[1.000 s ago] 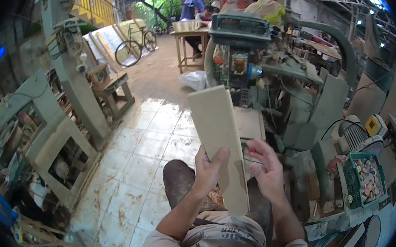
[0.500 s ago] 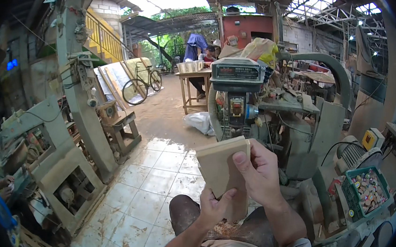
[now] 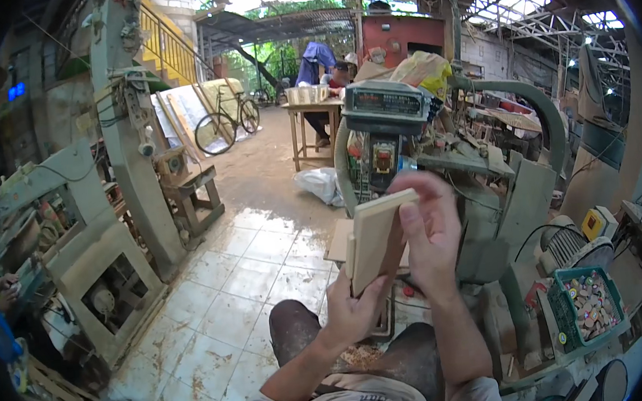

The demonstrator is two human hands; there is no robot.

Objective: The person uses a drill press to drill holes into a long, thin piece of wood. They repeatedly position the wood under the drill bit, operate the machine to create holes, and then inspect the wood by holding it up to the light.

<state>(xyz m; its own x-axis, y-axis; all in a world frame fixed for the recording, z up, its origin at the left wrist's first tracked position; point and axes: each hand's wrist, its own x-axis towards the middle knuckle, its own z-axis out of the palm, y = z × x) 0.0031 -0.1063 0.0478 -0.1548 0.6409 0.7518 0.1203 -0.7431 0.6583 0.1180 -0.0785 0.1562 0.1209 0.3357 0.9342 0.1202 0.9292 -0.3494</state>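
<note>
A flat, pale wooden board [image 3: 380, 239] is held up and tilted in front of my lap, its light edge turned upward. The fingers of my left hand [image 3: 352, 310] are closed round its lower end, thumb across the face. At the upper right, my right hand [image 3: 433, 244] has its thumb against the board's edge; its other fingers curl behind and are slightly blurred. A narrow strip of wood shows along the board's left side; whether it is a second piece I cannot tell.
Ahead stands a dusty bench drill [image 3: 385, 111] with a thick hose beside it. A green crate [image 3: 586, 307] of small round pieces sits at right, near a motor [image 3: 571, 243]. Old machinery [image 3: 119, 294] lines the left. Farther back are a bicycle [image 3: 226, 121] and a person at a table [image 3: 314, 105].
Both hands have turned the board and shifted it rightward, so its face slants and an edge shows more. My right fingers have moved around its upper end.
</note>
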